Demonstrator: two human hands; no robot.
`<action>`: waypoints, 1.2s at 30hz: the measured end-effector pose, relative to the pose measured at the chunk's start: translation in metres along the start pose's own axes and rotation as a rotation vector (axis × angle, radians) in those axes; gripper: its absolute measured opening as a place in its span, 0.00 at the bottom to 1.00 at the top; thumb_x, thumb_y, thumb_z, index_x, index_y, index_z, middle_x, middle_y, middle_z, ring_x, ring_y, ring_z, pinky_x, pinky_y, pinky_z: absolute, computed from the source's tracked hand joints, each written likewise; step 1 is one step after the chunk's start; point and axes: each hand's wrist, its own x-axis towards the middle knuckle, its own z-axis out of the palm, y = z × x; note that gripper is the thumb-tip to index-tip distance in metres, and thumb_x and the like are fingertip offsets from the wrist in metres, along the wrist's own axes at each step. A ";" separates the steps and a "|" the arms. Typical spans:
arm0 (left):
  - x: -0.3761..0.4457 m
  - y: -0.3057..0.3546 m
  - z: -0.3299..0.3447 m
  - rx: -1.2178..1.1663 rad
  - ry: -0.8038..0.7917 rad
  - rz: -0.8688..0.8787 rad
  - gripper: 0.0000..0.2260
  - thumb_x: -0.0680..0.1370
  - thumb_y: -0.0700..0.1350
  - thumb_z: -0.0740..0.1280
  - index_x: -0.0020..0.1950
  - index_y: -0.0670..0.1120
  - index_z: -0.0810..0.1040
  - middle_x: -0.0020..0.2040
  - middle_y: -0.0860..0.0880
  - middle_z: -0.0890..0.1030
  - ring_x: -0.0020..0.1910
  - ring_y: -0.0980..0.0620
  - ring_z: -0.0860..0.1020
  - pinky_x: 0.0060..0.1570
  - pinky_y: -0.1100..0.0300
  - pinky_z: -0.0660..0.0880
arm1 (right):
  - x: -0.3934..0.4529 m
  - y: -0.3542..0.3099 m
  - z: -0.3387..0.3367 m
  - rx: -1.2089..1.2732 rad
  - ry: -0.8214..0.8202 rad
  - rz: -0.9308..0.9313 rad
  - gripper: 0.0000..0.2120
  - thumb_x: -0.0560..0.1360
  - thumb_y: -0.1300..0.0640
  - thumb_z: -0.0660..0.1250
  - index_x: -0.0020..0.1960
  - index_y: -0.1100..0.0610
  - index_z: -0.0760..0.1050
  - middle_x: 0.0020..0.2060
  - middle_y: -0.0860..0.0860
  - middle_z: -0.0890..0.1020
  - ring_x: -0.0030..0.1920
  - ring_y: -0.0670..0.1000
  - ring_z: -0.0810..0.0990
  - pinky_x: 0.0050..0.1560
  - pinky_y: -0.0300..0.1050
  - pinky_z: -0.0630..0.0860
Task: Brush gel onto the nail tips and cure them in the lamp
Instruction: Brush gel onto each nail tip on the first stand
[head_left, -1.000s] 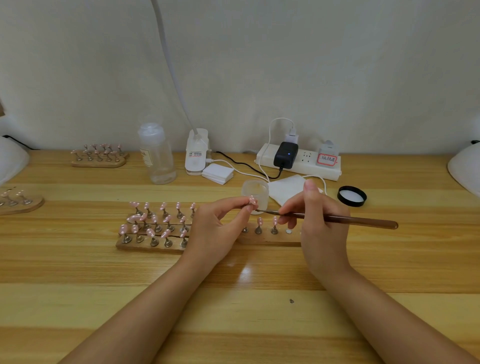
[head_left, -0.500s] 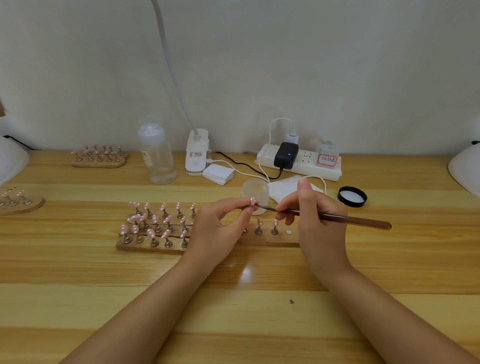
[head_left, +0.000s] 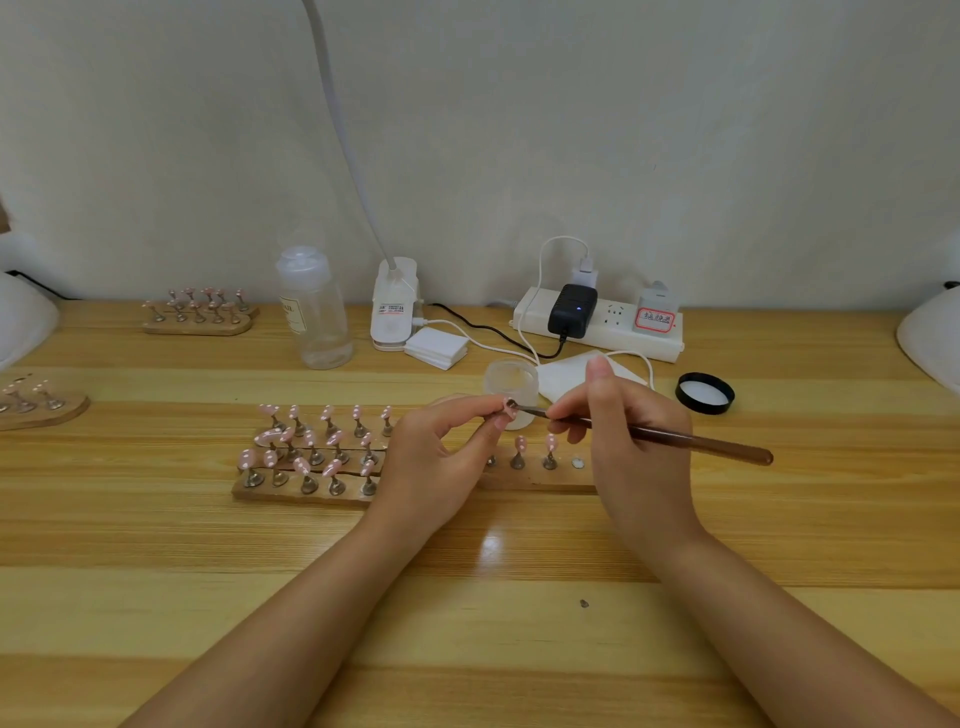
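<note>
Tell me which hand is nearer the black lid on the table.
Right. The right hand, gripping the brush, sits just left of the black lid; the left hand is farther left, pinching a nail tip.

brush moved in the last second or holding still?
Yes. The brush has slid left: its butt end has drawn away from the black lid and its tip now touches the nail tip pinched by the left hand.

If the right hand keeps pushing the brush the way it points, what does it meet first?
The right hand aims the brown-handled brush leftward; its tip already seems to touch the small pink nail tip pinched by the left hand, though depth is unclear.
</note>
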 end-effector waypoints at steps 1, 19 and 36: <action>0.000 0.000 0.000 0.000 0.003 0.000 0.12 0.72 0.35 0.69 0.51 0.50 0.79 0.45 0.57 0.81 0.48 0.60 0.79 0.51 0.67 0.75 | -0.001 0.000 -0.001 0.012 0.002 0.000 0.20 0.76 0.48 0.58 0.30 0.54 0.78 0.26 0.51 0.80 0.28 0.45 0.77 0.31 0.36 0.73; -0.001 0.006 -0.002 -0.001 0.010 -0.054 0.14 0.72 0.34 0.69 0.48 0.53 0.79 0.43 0.60 0.80 0.46 0.63 0.79 0.49 0.72 0.72 | 0.001 0.002 -0.001 -0.015 0.004 -0.077 0.20 0.76 0.47 0.56 0.31 0.52 0.78 0.27 0.51 0.80 0.28 0.44 0.77 0.32 0.32 0.72; -0.001 0.007 -0.003 0.005 0.007 -0.071 0.11 0.72 0.35 0.69 0.49 0.49 0.80 0.44 0.55 0.82 0.46 0.61 0.79 0.50 0.70 0.73 | 0.002 0.003 0.001 -0.052 -0.030 -0.115 0.19 0.76 0.49 0.55 0.34 0.53 0.79 0.28 0.47 0.80 0.30 0.44 0.78 0.32 0.31 0.72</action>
